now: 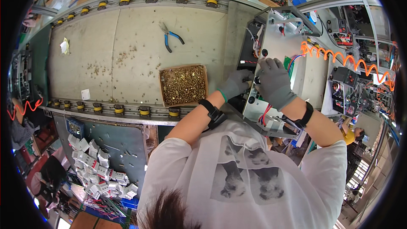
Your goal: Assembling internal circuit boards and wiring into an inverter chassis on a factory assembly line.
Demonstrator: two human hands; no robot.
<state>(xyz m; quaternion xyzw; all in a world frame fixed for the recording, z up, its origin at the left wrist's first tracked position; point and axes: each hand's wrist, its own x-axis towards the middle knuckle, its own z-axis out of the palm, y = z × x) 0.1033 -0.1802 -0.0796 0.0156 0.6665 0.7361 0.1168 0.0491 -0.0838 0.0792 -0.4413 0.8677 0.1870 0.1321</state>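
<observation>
Before me, at the right of the bench, stands a metal equipment chassis [285,34] with a silvery panel, black round parts, wires and a green circuit board. My left hand [235,85], grey-gloved, is at the chassis's left edge with its fingers bent inward; its fingertips are partly hidden. On the panel rests my right hand [274,82], gloved alike, its fingers curled together beside the black parts. What either hand grips cannot be made out. Left of my left hand sits a cardboard box [207,82] full of small brass-coloured screws. Blue-handled pliers [168,40] lie farther off.
Roller rails [118,109] edge the bench near and far. Loose screws [99,68] are scattered at the left. An orange coiled hose [347,59] hangs at the right. White switch-like parts [95,165] are piled lower left. Another person [349,137] is in the right background.
</observation>
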